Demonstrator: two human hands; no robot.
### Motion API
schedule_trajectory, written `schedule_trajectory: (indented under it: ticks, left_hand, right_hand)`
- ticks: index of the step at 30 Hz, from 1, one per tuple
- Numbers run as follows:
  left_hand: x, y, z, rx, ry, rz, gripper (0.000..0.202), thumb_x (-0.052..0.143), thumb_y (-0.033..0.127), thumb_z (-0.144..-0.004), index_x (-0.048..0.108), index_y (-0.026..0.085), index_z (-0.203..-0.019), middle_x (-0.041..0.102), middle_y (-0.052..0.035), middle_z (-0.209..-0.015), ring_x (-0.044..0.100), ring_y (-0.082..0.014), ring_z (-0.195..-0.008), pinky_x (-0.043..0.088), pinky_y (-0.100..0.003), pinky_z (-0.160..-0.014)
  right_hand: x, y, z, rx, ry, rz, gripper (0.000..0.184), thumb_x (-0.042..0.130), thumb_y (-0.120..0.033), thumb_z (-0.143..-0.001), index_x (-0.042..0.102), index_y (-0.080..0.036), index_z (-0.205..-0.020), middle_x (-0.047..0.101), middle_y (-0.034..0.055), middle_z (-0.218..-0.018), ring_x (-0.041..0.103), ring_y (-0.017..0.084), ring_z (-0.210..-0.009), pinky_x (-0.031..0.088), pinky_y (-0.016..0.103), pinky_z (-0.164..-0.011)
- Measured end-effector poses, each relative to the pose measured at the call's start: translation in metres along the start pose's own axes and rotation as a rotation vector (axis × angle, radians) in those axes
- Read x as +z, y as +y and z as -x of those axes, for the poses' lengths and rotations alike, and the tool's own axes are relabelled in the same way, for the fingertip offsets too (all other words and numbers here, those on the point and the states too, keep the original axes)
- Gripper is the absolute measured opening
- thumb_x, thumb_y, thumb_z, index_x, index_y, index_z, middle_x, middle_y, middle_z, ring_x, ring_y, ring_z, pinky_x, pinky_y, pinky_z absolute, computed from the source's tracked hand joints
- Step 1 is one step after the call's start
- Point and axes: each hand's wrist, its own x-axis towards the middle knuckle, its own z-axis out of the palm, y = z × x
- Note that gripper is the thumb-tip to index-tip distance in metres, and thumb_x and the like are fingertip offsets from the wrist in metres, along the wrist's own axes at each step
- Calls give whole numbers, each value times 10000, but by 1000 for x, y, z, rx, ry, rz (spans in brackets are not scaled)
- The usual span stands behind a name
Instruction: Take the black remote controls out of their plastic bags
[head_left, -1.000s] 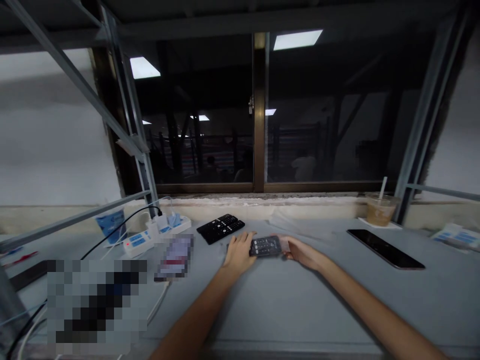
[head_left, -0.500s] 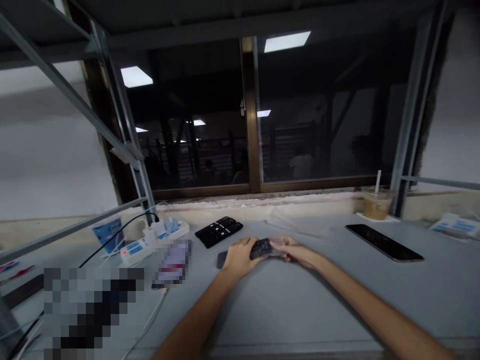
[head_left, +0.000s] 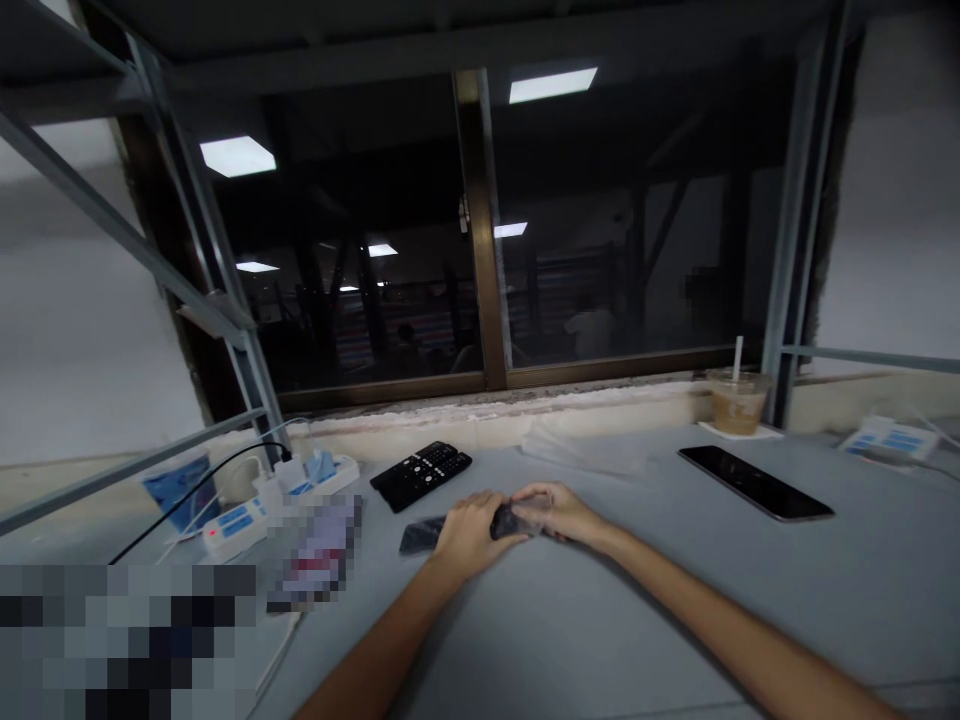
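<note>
No text is readable; the black remotes (head_left: 421,476) and white power strip (head_left: 237,526) carry markings too small to decipher.

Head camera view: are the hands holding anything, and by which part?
Yes, a dark remote: the left hand grips across its middle, while the right hand appears to pinch clear plastic at its right end.

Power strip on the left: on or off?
On, by the look of it: the red light at the near end of the power strip is lit. Can't tell whether each plug is live.
</note>
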Motion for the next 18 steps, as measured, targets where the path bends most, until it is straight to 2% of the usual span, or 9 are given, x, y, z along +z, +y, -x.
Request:
schedule_trajectory:
  ticks: [2,5,8,10,14,18]
  left_hand:
    - [1,-1,-2,-37,4,-13,451,448,598,-767,540,215,-986,611,-42,-951,556,-211,-914,406,-303,-763]
    - [3,-1,-4,-92,-5,-59,456,408,574,-799,518,216,-1060,601,-54,-973,544,-218,-942,400,-320,-792]
    - [5,-1,-6,-90,-21,-121,447,365,448,-859,380,264,-1266,562,-57,-1052,515,-213,-1008,380,-340,-847]
    - [6,0,-7,-50,-19,-155,436,348,340,-874,330,308,-1309,535,-52,-1081,503,-203,-1026,361,-351,-880]
    - [6,0,-13,5,-48,-184,350,365,243,-840,524,261,-1151,534,-72,-1053,517,-215,-990,362,-366,-883]
    - [7,0,-23,-3,-69,-210,321,375,219,-816,574,210,-1067,558,-90,-1016,528,-228,-965,397,-349,-829]
  right_hand:
    - [-2,3,-3,6,23,0,426,578,-460,-696,607,-153,-990,455,-75,-445,339,41,-313,244,159,-292]
    - [-12,8,-9,-59,123,27,331,562,-346,-704,609,-173,-982,552,-37,-568,428,57,-369,291,165,-323]
    - [-28,11,-11,-174,300,225,220,549,-234,-683,636,-184,-879,624,13,-740,525,94,-501,404,213,-461]
    - [-39,12,-10,-194,417,425,186,526,-214,-699,645,-200,-841,638,26,-800,566,132,-610,442,268,-599]
    - [-56,11,-5,-162,564,641,280,499,-127,-678,633,-197,-914,612,61,-958,561,195,-868,415,324,-787]
    - [-68,15,-1,-118,672,815,382,491,-110,-678,584,-177,-1042,580,101,-1073,489,252,-1041,360,369,-869]
